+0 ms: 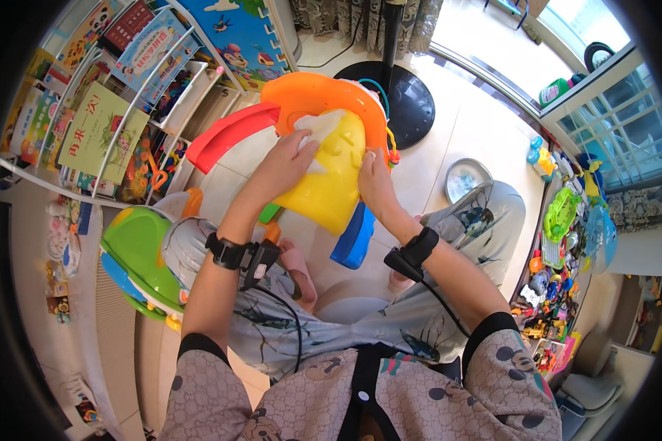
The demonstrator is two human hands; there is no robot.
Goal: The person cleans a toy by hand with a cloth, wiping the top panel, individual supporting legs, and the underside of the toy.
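Observation:
A yellow molded plastic piece (331,193), shaped like a child's seat, is tilted in front of me. It is part of a ride-on or walker-like toy with an orange plastic tray (298,91), a red curved part (234,135) and a blue curved part (354,237). My left hand (289,165) holds a white cloth (323,128) against the yellow surface, thumb on top. My right hand (378,182) grips the yellow piece's right edge, fingers curled; a small whitish bit shows at its fingertips, and I cannot tell what it is.
A metal basin (466,179) with liquid stands on the tiled floor at right. Behind the toy is a round black stand base (408,105). A green toy (143,259) sits by my left leg. A book rack (138,110) is at left, many small toys (551,292) at right.

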